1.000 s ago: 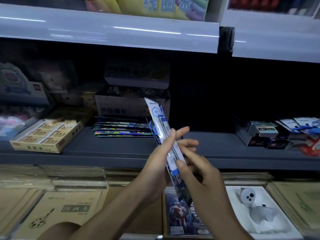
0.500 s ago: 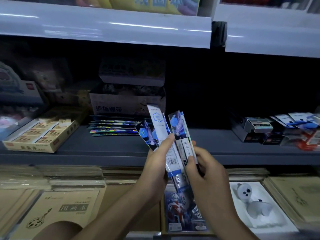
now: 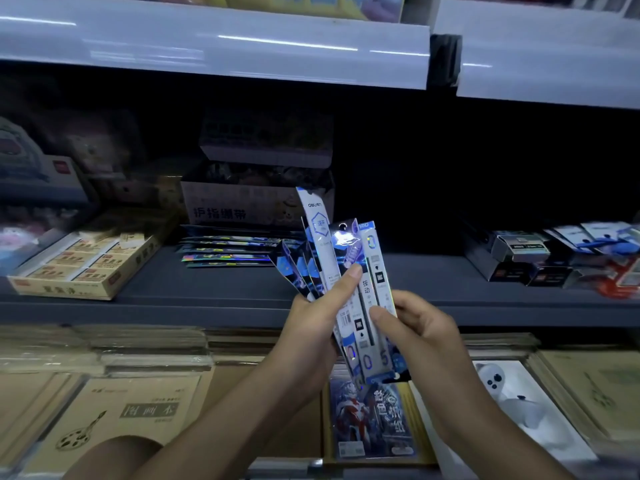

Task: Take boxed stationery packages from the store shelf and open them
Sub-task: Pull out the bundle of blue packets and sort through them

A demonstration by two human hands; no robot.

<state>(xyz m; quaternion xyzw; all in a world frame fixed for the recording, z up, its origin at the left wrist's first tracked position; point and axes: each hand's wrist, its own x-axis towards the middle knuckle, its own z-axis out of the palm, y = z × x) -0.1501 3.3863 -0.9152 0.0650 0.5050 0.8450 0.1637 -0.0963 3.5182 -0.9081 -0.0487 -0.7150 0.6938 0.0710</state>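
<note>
Left hand [image 3: 320,317] grips a fan of slim pen packs [image 3: 320,230] in front of the shelf [image 3: 207,289]; right hand [image 3: 420,327] pinches the rightmost one. Best bet: slide it out sideways with the others clamped.

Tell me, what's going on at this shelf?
A person facing a dark shelf holds a fan of slim pen packs upright. The left hand grips the bunch, thumb across the front, while the right hand pinches the front pack near its right edge. None looks opened yet. More flat packs lie on that shelf behind, with an eraser box to their left.
</note>
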